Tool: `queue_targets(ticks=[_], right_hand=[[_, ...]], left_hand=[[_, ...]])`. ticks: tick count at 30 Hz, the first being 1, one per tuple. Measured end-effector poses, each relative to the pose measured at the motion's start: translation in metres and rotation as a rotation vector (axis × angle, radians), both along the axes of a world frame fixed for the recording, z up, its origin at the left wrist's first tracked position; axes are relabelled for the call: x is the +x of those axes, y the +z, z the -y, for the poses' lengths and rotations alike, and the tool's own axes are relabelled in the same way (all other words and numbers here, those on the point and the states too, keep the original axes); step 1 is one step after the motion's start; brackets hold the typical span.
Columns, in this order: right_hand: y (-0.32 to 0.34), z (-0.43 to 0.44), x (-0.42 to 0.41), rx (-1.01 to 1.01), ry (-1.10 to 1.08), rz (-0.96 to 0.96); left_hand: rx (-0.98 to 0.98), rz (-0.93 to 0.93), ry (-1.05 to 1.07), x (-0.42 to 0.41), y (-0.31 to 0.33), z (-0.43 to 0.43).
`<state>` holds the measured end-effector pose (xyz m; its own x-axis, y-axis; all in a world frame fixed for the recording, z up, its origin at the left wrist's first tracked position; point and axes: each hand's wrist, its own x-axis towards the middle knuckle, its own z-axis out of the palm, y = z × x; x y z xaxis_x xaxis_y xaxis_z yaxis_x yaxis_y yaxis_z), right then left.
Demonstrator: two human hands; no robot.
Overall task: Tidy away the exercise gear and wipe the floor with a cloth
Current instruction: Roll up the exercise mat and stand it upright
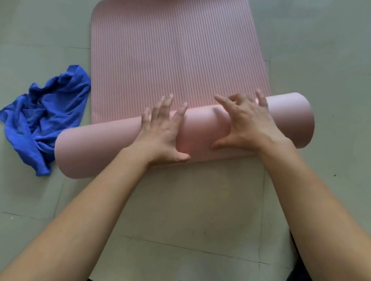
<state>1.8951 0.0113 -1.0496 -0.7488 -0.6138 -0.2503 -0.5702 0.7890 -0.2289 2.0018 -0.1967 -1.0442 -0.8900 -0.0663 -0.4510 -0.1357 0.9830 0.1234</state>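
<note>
Left hand (161,135) is flat on top of the roll (201,132), fingers spread, palm pressing down, thumb hooked over my side of it. Right hand (249,125) does the same just beside it, fingers splayed over the far crest, thumb low on the near face. Neither hand pinches anything; both just bear on the foam.

Key relation: the roll lies crosswise in front of me, long axis left to right, and the flat part of the mat (175,51) runs straight away from both hands. So I judge the coming move is a push forward, away from me. Both hands sit near the middle of the roll, the right a bit closer to its end, the left end less controlled. The roll reads slightly skewed, left end nearer me, and sticks out past the flat part's side edges, so it may telescope if I push unevenly.

The mat is pink, thick foam, ribbed on the upper face of the flat part, smooth on the outside of the roll. Roughly half looks left to roll. The far edge with rounded corners lies flat on the floor (328,38).

The blue cloth (45,112) is crumpled on the floor at the mat's left edge, touching or tucked under the roll's left end; can't tell which. Wiping not yet begun.
</note>
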Motion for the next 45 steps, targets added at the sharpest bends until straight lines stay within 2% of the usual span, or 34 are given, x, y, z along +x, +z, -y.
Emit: queue_targets(ticks=[3, 5, 7, 13, 17, 19, 23, 26, 29, 32, 35, 38, 41, 45], right_hand=[[-0.011, -0.001, 0.004, -0.192, -0.181, -0.205], [-0.017, -0.002, 0.006, -0.267, -0.229, -0.217], [-0.023, -0.002, 0.010, -0.243, -0.193, -0.170], [-0.026, -0.001, 0.027, -0.060, -0.025, -0.073], [-0.014, -0.005, 0.029, 0.091, 0.005, -0.012], [-0.010, -0.008, 0.027, 0.130, 0.054, 0.013], [-0.008, -0.004, 0.006, 0.082, 0.064, 0.075], [-0.006, -0.003, -0.004, 0.046, -0.018, 0.087], [-0.008, -0.004, -0.004, -0.065, -0.171, -0.033], [-0.019, 0.006, 0.006, -0.239, -0.222, -0.195], [-0.030, 0.013, 0.015, -0.263, -0.174, -0.153], [-0.033, 0.009, 0.018, -0.237, -0.126, -0.092], [-0.033, 0.005, 0.026, -0.225, -0.090, -0.158], [-0.032, -0.001, 0.034, -0.255, -0.151, -0.327]], left_hand=[[-0.213, -0.092, 0.021, 0.001, -0.024, -0.010], [-0.298, -0.122, 0.044, -0.004, -0.038, -0.013], [-0.296, -0.135, 0.048, -0.012, -0.042, -0.009], [-0.122, -0.092, 0.013, -0.041, -0.020, 0.016], [0.157, 0.204, -0.013, -0.044, -0.004, 0.030], [0.234, 0.255, -0.014, -0.032, -0.004, 0.024], [0.139, 0.071, 0.041, -0.006, -0.001, 0.010], [-0.017, -0.007, 0.086, -0.001, 0.003, -0.006], [-0.137, 0.021, 0.134, -0.003, -0.004, -0.018], [-0.240, -0.011, 0.112, -0.009, -0.021, -0.014], [-0.311, -0.126, 0.117, -0.015, -0.034, -0.011], [-0.283, -0.142, 0.090, -0.019, -0.035, -0.007], [-0.189, -0.112, 0.065, -0.032, -0.019, 0.006], [0.114, 0.177, -0.014, -0.045, 0.010, 0.013]])
